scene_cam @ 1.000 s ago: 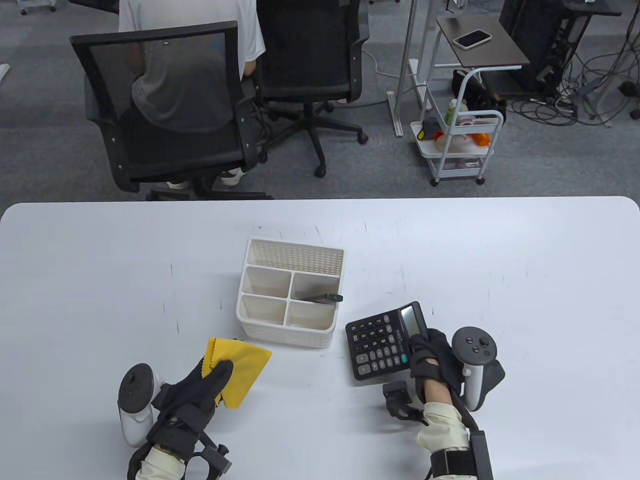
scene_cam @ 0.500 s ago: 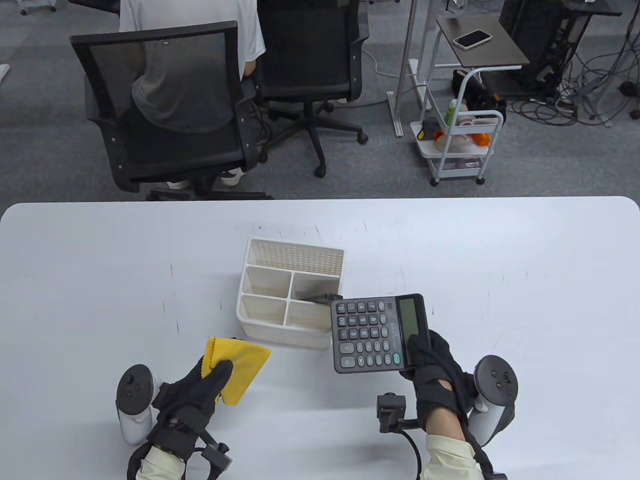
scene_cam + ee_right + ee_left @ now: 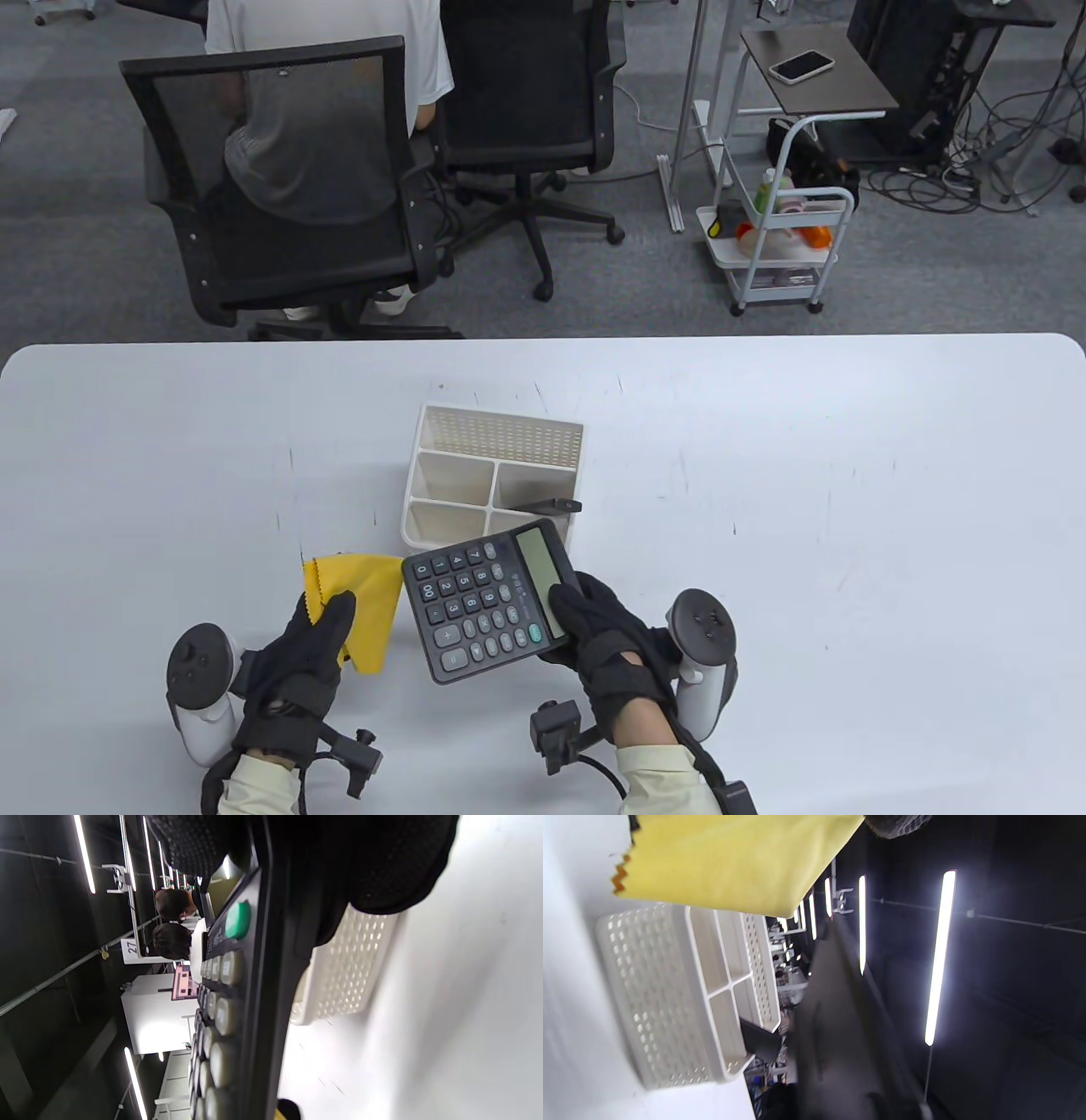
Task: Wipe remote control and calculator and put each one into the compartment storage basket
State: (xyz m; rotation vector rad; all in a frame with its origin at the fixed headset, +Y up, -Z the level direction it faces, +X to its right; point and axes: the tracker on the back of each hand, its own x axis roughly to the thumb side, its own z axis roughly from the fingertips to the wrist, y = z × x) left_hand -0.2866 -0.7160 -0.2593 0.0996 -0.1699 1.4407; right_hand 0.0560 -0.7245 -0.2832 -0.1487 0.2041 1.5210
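My right hand point(image 3: 594, 632) grips the black calculator point(image 3: 484, 598) by its right edge and holds it above the table, keys up, in front of the white compartment basket point(image 3: 450, 475). In the right wrist view the calculator point(image 3: 237, 993) fills the middle, with the basket point(image 3: 348, 971) behind it. My left hand point(image 3: 310, 641) holds the yellow cloth point(image 3: 361, 594) just left of the calculator; the cloth point(image 3: 734, 857) hangs over the basket point(image 3: 670, 997) in the left wrist view. The black remote control point(image 3: 551, 507) stands slanted in the basket's back right compartment.
The white table point(image 3: 848, 552) runs across the view, its far edge behind the basket. Beyond it stand two black office chairs point(image 3: 280, 178), a seated person point(image 3: 331, 51) and a white trolley point(image 3: 780, 238).
My right hand lifted the calculator off the table and carried it left, toward the cloth. My left hand drew the yellow cloth a little left and toward me, raising it.
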